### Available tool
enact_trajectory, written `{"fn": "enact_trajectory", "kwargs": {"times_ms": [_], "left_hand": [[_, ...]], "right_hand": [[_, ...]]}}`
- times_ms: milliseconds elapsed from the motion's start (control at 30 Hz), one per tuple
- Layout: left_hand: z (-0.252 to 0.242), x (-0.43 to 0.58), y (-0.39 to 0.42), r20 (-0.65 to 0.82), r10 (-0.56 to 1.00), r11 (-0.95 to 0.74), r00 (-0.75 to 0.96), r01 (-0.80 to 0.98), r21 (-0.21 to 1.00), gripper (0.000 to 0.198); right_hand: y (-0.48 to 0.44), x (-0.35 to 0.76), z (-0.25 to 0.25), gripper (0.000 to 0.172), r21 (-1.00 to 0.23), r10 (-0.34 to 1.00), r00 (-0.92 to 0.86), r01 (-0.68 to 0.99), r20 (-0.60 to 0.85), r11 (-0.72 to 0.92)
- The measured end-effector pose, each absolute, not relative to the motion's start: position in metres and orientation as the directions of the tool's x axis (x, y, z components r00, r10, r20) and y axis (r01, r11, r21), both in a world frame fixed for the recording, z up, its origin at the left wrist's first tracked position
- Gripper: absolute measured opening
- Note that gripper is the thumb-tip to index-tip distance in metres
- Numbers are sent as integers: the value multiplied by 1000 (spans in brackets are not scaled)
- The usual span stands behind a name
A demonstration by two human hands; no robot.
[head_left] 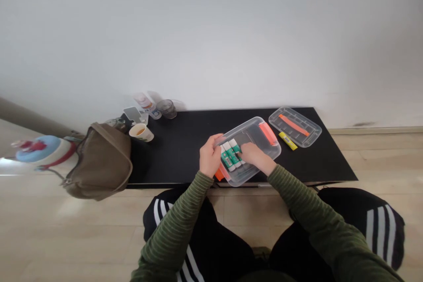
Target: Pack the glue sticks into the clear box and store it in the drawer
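Observation:
My left hand [210,155] grips the near-left rim of a clear plastic box [251,131], tilting it slightly. Several green-and-white glue sticks [230,155] lie side by side in the box. My right hand [254,158] reaches into the box, its fingertips on or just beside the glue sticks, which partly hide them. I cannot tell whether it holds one. Orange latches sit on the box's far end [267,133] and near end [220,172]. A clear lid [295,127] with an orange strip lies to the right, next to a yellow stick-shaped packet [287,141].
The box stands on a low black table [185,154]. At its far left are a paper cup [141,132], a dark glass [166,109], a spray bottle [144,101] and an olive bag [101,163]. A white wall rises behind; a wooden floor lies below.

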State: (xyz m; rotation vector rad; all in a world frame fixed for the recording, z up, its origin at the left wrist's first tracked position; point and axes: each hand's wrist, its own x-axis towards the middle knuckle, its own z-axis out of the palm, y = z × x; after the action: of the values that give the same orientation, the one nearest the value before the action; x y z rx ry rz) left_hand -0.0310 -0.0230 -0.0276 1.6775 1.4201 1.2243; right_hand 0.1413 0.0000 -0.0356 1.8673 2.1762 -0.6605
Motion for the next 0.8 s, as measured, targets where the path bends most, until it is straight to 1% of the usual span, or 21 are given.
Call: {"fn": "enact_trajectory", "kwargs": {"times_ms": [267,400,467,500,567,600,633,700,733,800], "left_hand": [[-28,-31,-22,257,967,-238,5,395,887,46],[-31,-33,-20,252,968,-237,8,377,896,45],[-33,-34,-19,252,968,-238,8,362,901,43],[-33,-34,-18,253,967,-238,5,358,903,43],[-33,-34,-18,253,967,-234,-6,359,904,42],[-33,-34,-18,252,968,-231,-11,362,903,42],[-32,-33,-18,251,968,-229,-14,364,903,42],[-32,-33,-17,251,968,-229,-15,361,904,43],[-32,-32,-17,251,968,-230,-15,355,906,43],[-33,-32,-16,250,968,-231,-11,341,911,43]], "right_hand": [[2,142,-41,32,-216,899,-177,972,-400,95],[-6,146,-29,29,-229,922,-162,970,-353,83],[-15,158,-18,30,-270,950,-165,959,-267,91],[-20,168,-12,30,-320,971,-159,943,-179,96],[-29,195,-3,29,-449,994,-82,888,67,103],[-32,211,-2,28,-503,982,0,859,189,97],[-34,228,-3,27,-538,956,91,839,280,78],[-33,263,-13,26,-560,907,235,829,350,2],[-31,280,-21,26,-549,900,274,834,338,-47],[-26,307,-42,24,-494,911,320,855,261,-159]]}}
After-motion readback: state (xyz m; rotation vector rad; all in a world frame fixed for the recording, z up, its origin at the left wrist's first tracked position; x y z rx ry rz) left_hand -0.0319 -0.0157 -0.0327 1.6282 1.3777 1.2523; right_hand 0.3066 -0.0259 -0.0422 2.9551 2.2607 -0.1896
